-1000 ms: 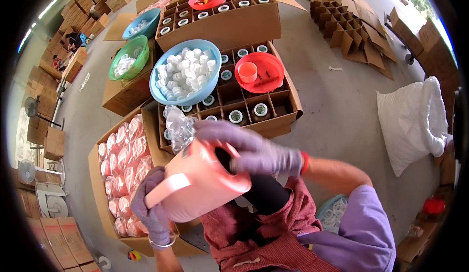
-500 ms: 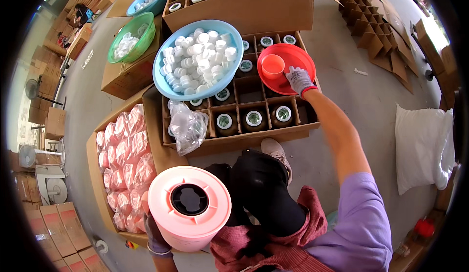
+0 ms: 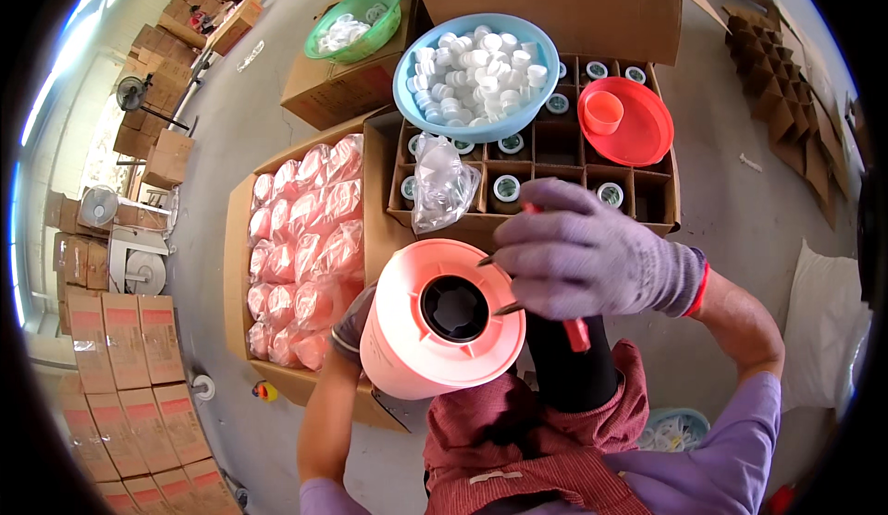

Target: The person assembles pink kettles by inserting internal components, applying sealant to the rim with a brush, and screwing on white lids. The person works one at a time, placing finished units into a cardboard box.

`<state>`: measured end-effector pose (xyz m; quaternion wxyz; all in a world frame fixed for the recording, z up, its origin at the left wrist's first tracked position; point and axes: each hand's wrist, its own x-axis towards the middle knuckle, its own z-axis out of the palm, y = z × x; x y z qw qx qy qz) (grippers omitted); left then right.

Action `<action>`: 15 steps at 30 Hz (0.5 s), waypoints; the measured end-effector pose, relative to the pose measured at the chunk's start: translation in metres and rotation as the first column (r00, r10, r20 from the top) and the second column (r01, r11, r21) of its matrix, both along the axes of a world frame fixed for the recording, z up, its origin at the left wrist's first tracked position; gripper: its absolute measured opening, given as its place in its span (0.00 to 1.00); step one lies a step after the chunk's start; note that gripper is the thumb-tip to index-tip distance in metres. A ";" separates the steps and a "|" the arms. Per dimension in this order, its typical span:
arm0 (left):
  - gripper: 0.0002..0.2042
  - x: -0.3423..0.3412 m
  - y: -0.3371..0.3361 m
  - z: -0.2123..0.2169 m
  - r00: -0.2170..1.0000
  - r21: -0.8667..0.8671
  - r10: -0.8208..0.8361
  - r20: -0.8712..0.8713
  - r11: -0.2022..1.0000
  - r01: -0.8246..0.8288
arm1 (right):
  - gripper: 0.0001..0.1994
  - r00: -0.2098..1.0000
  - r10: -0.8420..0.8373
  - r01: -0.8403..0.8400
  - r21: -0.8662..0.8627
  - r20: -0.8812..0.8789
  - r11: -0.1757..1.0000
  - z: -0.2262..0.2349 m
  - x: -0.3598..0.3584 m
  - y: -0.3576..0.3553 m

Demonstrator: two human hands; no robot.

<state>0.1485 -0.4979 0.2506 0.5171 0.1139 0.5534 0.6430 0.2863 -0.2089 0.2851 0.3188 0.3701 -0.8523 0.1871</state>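
Note:
My left hand point(image 3: 353, 323), in a grey glove, grips the side of a pink round container point(image 3: 398, 353) held above my lap. Its broad pink top has a black recessed ring point(image 3: 453, 308) in the middle. Over the container's right side is my gloved right hand point(image 3: 592, 258), closed around red-handled pliers point(image 3: 575, 334). Their two dark pointed tips stand apart near the black ring; whether they touch the container I cannot tell. Farther off, a red round tray point(image 3: 638, 150) with an orange-red cup point(image 3: 603, 112) rests on a divided carton point(image 3: 555, 153) of capped jars.
A blue basin point(image 3: 405, 99) of white caps and a clear plastic bag point(image 3: 442, 187) sit on that carton. Bagged pink containers point(image 3: 314, 202) fill a carton at left. A green basin point(image 3: 390, 18) stands behind; a white sack point(image 3: 828, 330) lies at right.
My right hand has left the red tray and come back over the pink container, now with pliers in it. The view has swung, and the container's top is tilted more toward me.

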 end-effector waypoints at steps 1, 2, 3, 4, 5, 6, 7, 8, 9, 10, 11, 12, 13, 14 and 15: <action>0.17 0.000 0.002 0.005 1.000 0.005 -0.013 0.015 1.000 0.013 | 0.06 0.999 0.036 -0.035 0.020 -0.039 0.999 0.004 -0.001 -0.008; 0.17 0.002 0.003 0.008 0.999 0.005 -0.023 0.032 1.000 0.023 | 0.06 0.998 0.064 -0.063 0.037 -0.024 0.997 0.009 -0.002 -0.013; 0.17 0.004 0.004 0.010 0.999 0.005 -0.028 0.039 1.000 0.028 | 0.06 0.996 0.092 -0.092 0.053 -0.010 0.994 0.014 -0.003 -0.017; 0.17 0.004 0.003 0.014 0.999 -0.001 -0.027 0.027 1.000 0.027 | 0.06 0.993 0.121 -0.121 0.068 0.003 0.990 0.019 -0.003 -0.020; 0.17 0.005 0.005 0.013 0.999 -0.007 -0.046 0.007 0.999 0.046 | 0.06 0.984 0.148 -0.154 0.063 0.098 0.986 0.021 -0.003 -0.021; 0.17 0.006 0.006 0.014 0.998 -0.010 -0.054 -0.030 0.999 0.053 | 0.06 0.966 0.174 -0.187 0.054 0.192 0.981 0.022 -0.003 -0.021; 0.16 0.001 0.006 0.016 0.950 -0.061 -0.193 -0.245 0.981 0.184 | 0.06 0.939 0.199 -0.219 0.041 0.282 0.975 0.023 -0.003 -0.023; 0.16 0.000 0.002 0.008 0.842 -0.050 -0.226 -0.490 0.972 0.231 | 0.06 0.966 0.158 -0.177 0.083 0.205 0.981 0.023 -0.001 -0.028; 0.15 0.000 -0.004 0.004 0.707 -0.108 -0.262 -0.656 0.961 0.255 | 0.07 0.948 0.118 -0.142 0.062 0.295 0.988 0.025 0.002 -0.032; 0.15 -0.001 -0.011 0.001 0.541 -0.169 -0.281 -0.793 0.954 0.248 | 0.08 0.921 0.081 -0.106 0.043 0.382 0.993 0.027 0.006 -0.038; 0.14 -0.001 -0.017 0.002 0.391 -0.275 -0.339 -0.856 0.938 0.211 | 0.09 0.884 0.032 -0.053 0.033 0.466 0.998 0.028 0.012 -0.041; 0.13 -0.001 -0.024 0.002 0.232 -0.369 -0.397 -0.888 0.917 0.154 | 0.11 0.863 0.056 0.008 -0.124 0.501 0.992 0.016 0.017 -0.045; 0.11 0.002 -0.030 0.002 0.319 -0.324 -0.330 -0.889 0.943 0.073 | 0.12 0.834 0.055 0.080 -0.218 0.549 0.973 0.014 0.022 -0.050; 0.10 0.007 -0.037 0.000 0.403 -0.284 -0.254 -0.879 0.959 -0.014 | 0.12 0.800 0.063 0.154 -0.306 0.596 0.939 0.012 0.027 -0.055; 0.09 0.013 -0.042 -0.001 0.572 -0.224 -0.109 -0.813 0.965 -0.134 | 0.13 0.765 0.078 0.232 -0.386 0.639 0.893 0.011 0.031 -0.057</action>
